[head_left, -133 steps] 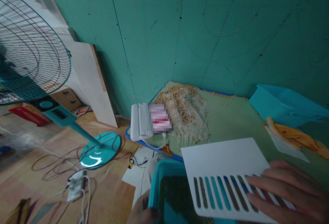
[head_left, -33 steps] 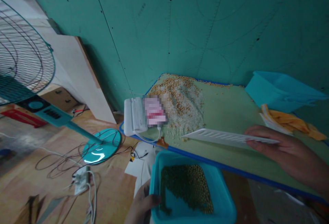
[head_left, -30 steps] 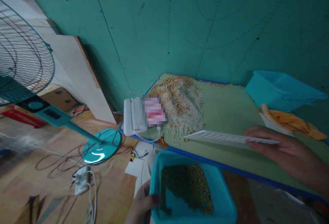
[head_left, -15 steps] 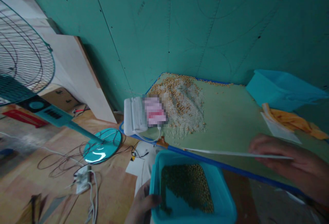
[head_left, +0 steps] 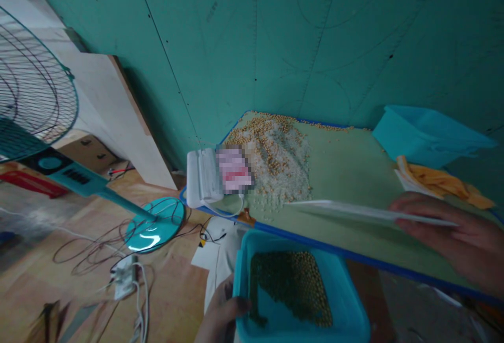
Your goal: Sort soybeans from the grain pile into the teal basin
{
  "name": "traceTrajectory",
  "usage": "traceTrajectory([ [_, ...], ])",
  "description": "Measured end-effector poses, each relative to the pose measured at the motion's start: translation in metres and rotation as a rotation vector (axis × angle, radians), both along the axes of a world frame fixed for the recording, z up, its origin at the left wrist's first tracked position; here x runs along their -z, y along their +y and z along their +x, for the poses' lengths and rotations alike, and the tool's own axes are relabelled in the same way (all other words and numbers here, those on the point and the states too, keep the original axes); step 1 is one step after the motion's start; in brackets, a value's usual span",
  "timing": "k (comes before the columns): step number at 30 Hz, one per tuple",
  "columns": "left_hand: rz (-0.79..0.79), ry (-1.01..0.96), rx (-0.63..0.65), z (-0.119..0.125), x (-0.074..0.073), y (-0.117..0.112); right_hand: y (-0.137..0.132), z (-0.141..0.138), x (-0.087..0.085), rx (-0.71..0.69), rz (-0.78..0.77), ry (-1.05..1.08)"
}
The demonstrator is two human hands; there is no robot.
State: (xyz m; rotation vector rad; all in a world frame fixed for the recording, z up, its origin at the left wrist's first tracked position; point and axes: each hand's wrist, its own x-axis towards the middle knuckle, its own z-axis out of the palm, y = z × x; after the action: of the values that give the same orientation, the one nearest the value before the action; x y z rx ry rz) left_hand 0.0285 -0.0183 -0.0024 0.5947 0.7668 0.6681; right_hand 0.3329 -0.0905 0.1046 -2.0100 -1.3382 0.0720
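In the head view, the right hand (head_left: 441,232) has a white sheet (head_left: 334,208) pinched at one end, thumb on one side and fingers on the other, the gap between them no wider than the sheet itself. The sheet is turned nearly edge-on over the green table (head_left: 342,169), its far tip near the heap of tan beans and white grains (head_left: 279,159) — whether it touches the tabletop I can't tell from here.

Down in front, the left hand (head_left: 222,309) grips the side of a blue bin (head_left: 356,306), thumb hooked over the rim; its other fingers are mostly hidden. The bin sits just in front of the table's blue edge, with dark green grains (head_left: 271,274) and tan beans (head_left: 313,285) lying next to each other on its floor, and some bare blue bottom showing.

At the table's left corner stands a white device (head_left: 202,177) with a cable, beside the heap. Over on the right, an orange cloth (head_left: 449,180) lies in front of a second blue bin (head_left: 417,133) by the green wall (head_left: 220,43). A standing fan (head_left: 74,169) rises on the left — loose cords and a white power strip (head_left: 125,277) spread over the floor around its base.
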Motion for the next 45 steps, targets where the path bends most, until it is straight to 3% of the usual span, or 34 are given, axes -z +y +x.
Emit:
traceTrajectory([
  [4,0.002,0.017,-0.015,-0.004,0.006,0.000,0.020,-0.001,-0.015,-0.113,0.027,0.109],
  [9,-0.018,0.060,-0.011,-0.007,0.019,0.001,0.027,0.000,-0.012,-0.213,-0.015,0.030],
  [12,-0.016,0.065,-0.010,-0.008,0.018,0.001,0.029,0.001,-0.010,-0.242,-0.038,-0.018],
  [20,-0.027,0.019,-0.014,-0.004,0.002,0.000,0.025,0.002,-0.013,-0.241,-0.055,0.002],
  [37,0.023,0.063,-0.036,-0.003,0.006,-0.001,0.014,0.003,-0.006,-0.231,-0.023,0.108],
  [45,-0.025,0.036,-0.036,-0.001,0.005,-0.001,0.013,-0.002,-0.008,-0.184,-0.052,0.162],
])
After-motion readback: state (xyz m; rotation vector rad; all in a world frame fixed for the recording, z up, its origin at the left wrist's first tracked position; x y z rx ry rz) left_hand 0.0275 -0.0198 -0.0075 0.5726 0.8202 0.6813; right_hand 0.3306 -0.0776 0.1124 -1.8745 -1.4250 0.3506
